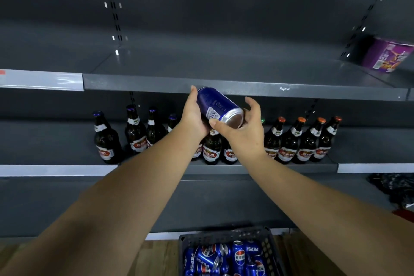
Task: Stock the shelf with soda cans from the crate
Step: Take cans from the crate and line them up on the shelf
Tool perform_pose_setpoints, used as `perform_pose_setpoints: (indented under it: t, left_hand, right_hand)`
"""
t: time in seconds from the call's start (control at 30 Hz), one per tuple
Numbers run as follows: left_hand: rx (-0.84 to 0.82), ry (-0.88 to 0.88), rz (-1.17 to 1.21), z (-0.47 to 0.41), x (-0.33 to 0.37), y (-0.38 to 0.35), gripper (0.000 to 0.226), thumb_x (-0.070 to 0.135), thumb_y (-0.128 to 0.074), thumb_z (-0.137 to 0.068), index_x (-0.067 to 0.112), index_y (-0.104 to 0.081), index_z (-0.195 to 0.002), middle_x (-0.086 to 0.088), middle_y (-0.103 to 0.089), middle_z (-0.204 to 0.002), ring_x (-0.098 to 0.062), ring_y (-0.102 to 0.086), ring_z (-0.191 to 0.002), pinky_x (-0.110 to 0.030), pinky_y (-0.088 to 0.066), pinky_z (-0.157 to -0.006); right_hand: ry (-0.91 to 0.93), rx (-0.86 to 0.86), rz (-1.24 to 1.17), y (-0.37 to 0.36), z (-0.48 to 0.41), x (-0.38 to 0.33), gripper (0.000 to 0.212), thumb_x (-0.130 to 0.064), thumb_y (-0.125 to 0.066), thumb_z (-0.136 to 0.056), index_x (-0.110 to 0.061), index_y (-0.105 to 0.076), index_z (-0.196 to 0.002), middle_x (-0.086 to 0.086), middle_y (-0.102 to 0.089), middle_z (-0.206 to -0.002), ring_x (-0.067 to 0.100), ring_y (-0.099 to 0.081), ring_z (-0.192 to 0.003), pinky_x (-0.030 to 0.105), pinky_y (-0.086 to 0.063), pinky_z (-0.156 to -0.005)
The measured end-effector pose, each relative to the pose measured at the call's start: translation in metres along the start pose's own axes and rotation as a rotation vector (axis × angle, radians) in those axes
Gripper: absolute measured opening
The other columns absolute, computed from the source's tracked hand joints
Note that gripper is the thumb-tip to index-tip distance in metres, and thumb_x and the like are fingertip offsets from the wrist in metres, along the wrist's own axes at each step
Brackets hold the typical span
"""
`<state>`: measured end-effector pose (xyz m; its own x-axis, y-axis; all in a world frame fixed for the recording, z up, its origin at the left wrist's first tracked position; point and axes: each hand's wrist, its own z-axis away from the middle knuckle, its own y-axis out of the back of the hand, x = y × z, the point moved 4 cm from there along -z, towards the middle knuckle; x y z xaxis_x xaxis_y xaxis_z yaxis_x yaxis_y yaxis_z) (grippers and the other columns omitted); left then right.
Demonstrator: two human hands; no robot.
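Observation:
A blue soda can lies tilted in the air just below the front lip of the bare grey shelf, its silver end turned toward me. My left hand grips its left side, fingers curled behind it. My right hand cups the can's silver end, thumb on the rim and fingers spread on the far side. Down on the floor stands a dark plastic crate with several blue Pepsi cans lying loose in it.
On the shelf below stand several brown beer bottles, behind and beside my hands. A purple box sits at the far right of the upper shelf. Dark items lie at the right on a lower shelf. The floor is wood.

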<state>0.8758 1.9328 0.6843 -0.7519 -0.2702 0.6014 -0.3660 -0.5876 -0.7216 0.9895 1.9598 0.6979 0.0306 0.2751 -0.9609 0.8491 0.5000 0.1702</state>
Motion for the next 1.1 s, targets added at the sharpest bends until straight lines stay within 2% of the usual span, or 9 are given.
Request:
perform_pose_setpoints:
  t: [0.13, 0.23, 0.37, 0.53, 0.63, 0.73, 0.87, 0.93, 1.1]
  left_hand:
    - [-0.019, -0.026, -0.098, 0.001, 0.007, 0.003, 0.055, 0.063, -0.051, -0.084, 0.014, -0.056, -0.108, -0.013, -0.063, -0.101, -0.031, -0.064, -0.091, -0.042, -0.056, -0.071]
    - [-0.035, -0.041, -0.155, 0.0, 0.01, 0.004, 0.056, 0.062, -0.055, -0.081, 0.014, -0.057, -0.109, -0.013, -0.065, -0.101, -0.03, -0.065, -0.092, -0.042, -0.056, -0.075]
    - [-0.01, -0.116, -0.249, -0.003, 0.017, 0.006, 0.065, 0.056, -0.069, -0.073, 0.015, -0.055, -0.122, -0.013, -0.066, -0.112, -0.029, -0.066, -0.096, -0.044, -0.056, -0.078]
    - [0.016, -0.182, -0.312, 0.0, 0.025, 0.004, 0.071, 0.048, -0.077, -0.069, 0.013, -0.053, -0.125, -0.011, -0.067, -0.11, -0.023, -0.069, -0.084, -0.034, -0.057, -0.06]
    - [0.013, -0.208, -0.365, 0.001, 0.027, 0.0, 0.063, 0.043, -0.077, -0.071, 0.009, -0.056, -0.12, -0.009, -0.069, -0.095, -0.018, -0.07, -0.067, -0.028, -0.055, -0.055]
    - [0.009, -0.237, -0.477, 0.003, 0.025, -0.004, 0.047, 0.039, -0.075, -0.075, 0.012, -0.058, -0.109, -0.005, -0.069, -0.084, -0.015, -0.069, -0.065, -0.026, -0.055, -0.057]
    - [-0.017, -0.263, -0.473, 0.002, 0.026, -0.006, 0.035, 0.033, -0.074, -0.077, 0.012, -0.057, -0.099, -0.004, -0.069, -0.074, -0.016, -0.068, -0.062, -0.029, -0.056, -0.06]
    - [-0.034, -0.248, -0.49, 0.002, 0.026, -0.007, 0.036, 0.032, -0.074, -0.078, 0.01, -0.059, -0.102, -0.005, -0.069, -0.073, -0.017, -0.068, -0.061, -0.032, -0.057, -0.063]
    - [-0.113, -0.186, -0.568, 0.0, 0.028, -0.01, 0.049, 0.041, -0.077, -0.069, 0.009, -0.061, -0.102, -0.008, -0.068, -0.083, -0.021, -0.067, -0.074, -0.037, -0.056, -0.078]
  right_hand:
    - [0.049, -0.043, 0.045, -0.005, 0.003, 0.002, 0.098, -0.02, -0.086, -0.066, -0.022, -0.026, -0.144, -0.012, -0.049, -0.113, -0.002, -0.056, -0.093, 0.008, -0.045, -0.079]
    - [0.075, -0.073, 0.083, -0.009, 0.005, 0.006, 0.099, -0.021, -0.086, -0.066, -0.022, -0.026, -0.144, -0.009, -0.049, -0.119, 0.006, -0.057, -0.105, 0.009, -0.046, -0.084]
    - [0.073, -0.108, 0.12, -0.015, 0.003, 0.01, 0.106, -0.021, -0.086, -0.065, -0.019, -0.021, -0.148, -0.001, -0.049, -0.133, 0.011, -0.054, -0.115, 0.024, -0.046, -0.097]
    - [0.037, -0.18, 0.079, -0.017, -0.002, 0.01, 0.112, -0.014, -0.086, -0.066, -0.016, -0.012, -0.151, -0.006, -0.052, -0.126, 0.007, -0.055, -0.111, 0.018, -0.043, -0.092]
    - [0.036, -0.241, 0.055, -0.021, -0.006, 0.01, 0.098, -0.01, -0.087, -0.063, -0.021, -0.028, -0.141, -0.012, -0.056, -0.109, 0.008, -0.059, -0.1, 0.022, -0.047, -0.088]
    - [0.04, -0.29, 0.024, -0.023, -0.01, 0.016, 0.087, -0.015, -0.089, -0.054, -0.025, -0.039, -0.125, -0.002, -0.06, -0.114, 0.016, -0.061, -0.104, 0.034, -0.054, -0.087]
    - [-0.097, -0.379, -0.107, -0.019, -0.013, 0.019, 0.087, 0.002, -0.083, -0.065, -0.02, -0.032, -0.132, 0.001, -0.06, -0.118, 0.014, -0.062, -0.102, 0.018, -0.053, -0.076]
    - [-0.204, -0.424, -0.14, -0.016, -0.016, 0.019, 0.081, -0.002, -0.081, -0.069, -0.018, -0.033, -0.132, 0.001, -0.062, -0.116, 0.011, -0.063, -0.098, 0.014, -0.052, -0.071]
    - [-0.395, -0.54, -0.143, -0.018, -0.023, 0.027, 0.073, -0.021, -0.084, -0.064, -0.014, -0.048, -0.127, 0.004, -0.069, -0.112, 0.022, -0.067, -0.102, 0.036, -0.051, -0.092]
